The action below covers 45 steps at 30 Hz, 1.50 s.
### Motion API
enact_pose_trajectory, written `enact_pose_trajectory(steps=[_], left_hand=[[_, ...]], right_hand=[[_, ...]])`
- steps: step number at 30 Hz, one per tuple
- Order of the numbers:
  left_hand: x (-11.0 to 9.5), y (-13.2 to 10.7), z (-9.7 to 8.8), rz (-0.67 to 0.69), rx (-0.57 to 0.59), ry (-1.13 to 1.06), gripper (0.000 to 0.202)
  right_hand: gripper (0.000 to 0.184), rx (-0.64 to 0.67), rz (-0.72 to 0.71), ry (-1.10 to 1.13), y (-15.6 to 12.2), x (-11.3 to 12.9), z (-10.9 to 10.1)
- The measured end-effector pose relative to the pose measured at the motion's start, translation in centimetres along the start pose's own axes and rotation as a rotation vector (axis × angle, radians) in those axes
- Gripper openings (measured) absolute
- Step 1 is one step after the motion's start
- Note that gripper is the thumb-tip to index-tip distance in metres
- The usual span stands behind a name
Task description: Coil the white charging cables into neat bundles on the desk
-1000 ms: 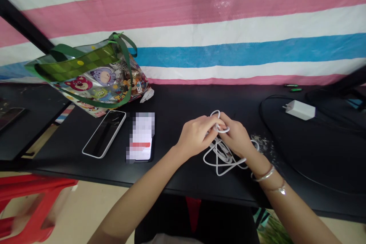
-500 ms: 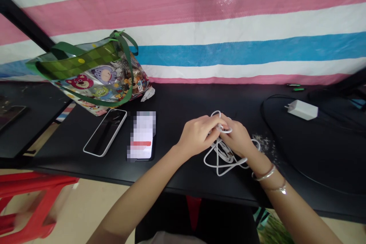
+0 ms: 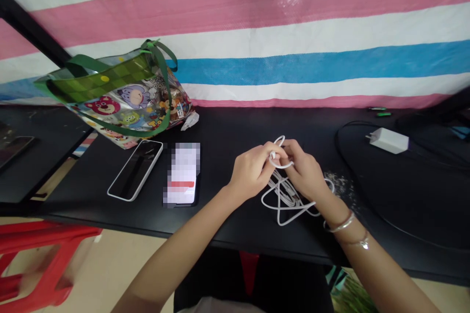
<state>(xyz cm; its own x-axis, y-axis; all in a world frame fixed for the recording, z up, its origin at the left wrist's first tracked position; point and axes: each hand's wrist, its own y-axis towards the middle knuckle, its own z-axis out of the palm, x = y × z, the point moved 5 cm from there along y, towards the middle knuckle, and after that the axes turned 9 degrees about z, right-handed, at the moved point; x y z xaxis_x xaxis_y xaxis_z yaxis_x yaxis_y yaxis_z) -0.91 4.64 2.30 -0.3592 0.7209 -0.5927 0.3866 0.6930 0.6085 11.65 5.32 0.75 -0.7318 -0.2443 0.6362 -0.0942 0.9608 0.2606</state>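
left hand (image 3: pixel 251 173) | right hand (image 3: pixel 305 174) | fingers closed on looped white cable (image 3: pixel 287 199) | grip seems partly hidden

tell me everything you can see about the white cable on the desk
The white cable is a thin, smooth cord, plastic or rubber by its look, in loose loops. The left hand and right hand pinch one small loop raised above the rest, which lies bundled on the black tabletop. Its ends cannot be made out.

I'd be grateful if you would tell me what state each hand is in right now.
Left hand: closed, holding the white cable.
Right hand: closed, holding the same cable.
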Motion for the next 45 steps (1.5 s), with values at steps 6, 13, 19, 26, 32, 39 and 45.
enact_pose_trajectory(steps=[6,13,19,26,32,39,45], left_hand=[[0.06,0.03,-0.09,0.005,-0.064,-0.13,0.031],[-0.05,0.02,-0.12,0.024,-0.085,-0.211,0.035],[-0.05,0.01,-0.09,0.014,-0.075,-0.203,0.038],[-0.1,0.06,-0.09,0.042,-0.089,-0.212,0.032],[-0.06,-0.04,-0.03,0.025,-0.077,-0.192,0.03],[-0.22,-0.02,-0.14,0.042,-0.066,-0.169,0.028],[-0.26,0.03,-0.08,0.061,-0.05,-0.117,0.03]], right_hand=[[0.024,-0.051,0.014,0.077,-0.06,-0.48,0.02],[0.027,-0.08,0.03,0.129,-0.07,-0.66,-0.06],[0.029,-0.09,0.028,0.158,-0.12,-0.66,-0.25],[0.029,-0.108,0.021,0.167,-0.19,-0.48,-0.48],[0.03,-0.097,0.014,0.153,-0.19,-0.42,-0.5],[0.024,-0.064,0.01,0.144,-0.18,-0.19,-0.42],[0.019,-0.011,0.009,0.132,-0.12,0.02,-0.37]])
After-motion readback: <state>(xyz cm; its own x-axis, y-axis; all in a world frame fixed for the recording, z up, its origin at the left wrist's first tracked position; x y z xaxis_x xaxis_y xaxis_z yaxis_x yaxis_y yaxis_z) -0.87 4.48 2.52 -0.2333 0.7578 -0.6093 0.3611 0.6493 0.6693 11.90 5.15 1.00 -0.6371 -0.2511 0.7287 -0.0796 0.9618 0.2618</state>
